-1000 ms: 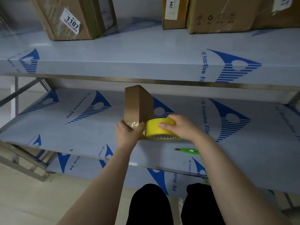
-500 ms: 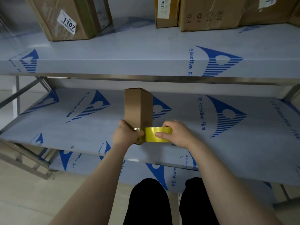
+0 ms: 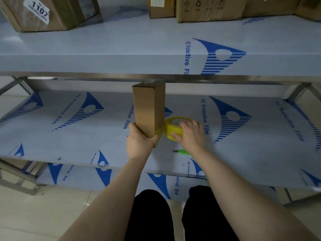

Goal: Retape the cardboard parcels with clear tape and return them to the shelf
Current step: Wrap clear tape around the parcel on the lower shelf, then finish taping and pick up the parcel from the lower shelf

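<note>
Tape roll (image 3: 175, 126) now tipped core-up, right of parcel (image 3: 149, 110). Carton judged light and stiff. My left hand (image 3: 139, 143) grips its base; right hand (image 3: 191, 134) clasps the roll.

Upright parcel (image 3: 149, 108) on middle shelf (image 3: 69, 136), tape roll (image 3: 171, 126) touching its right, cutter (image 3: 182, 151) nearer.

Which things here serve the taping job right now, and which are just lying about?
In use: small parcel, held upright by the left hand; yellow tape roll, gripped by the right hand, its strip stuck to the parcel's foot.
Lying about: green cutter on the middle shelf, untouched; box labelled 1107 and box with printed symbols on the top shelf.
</note>
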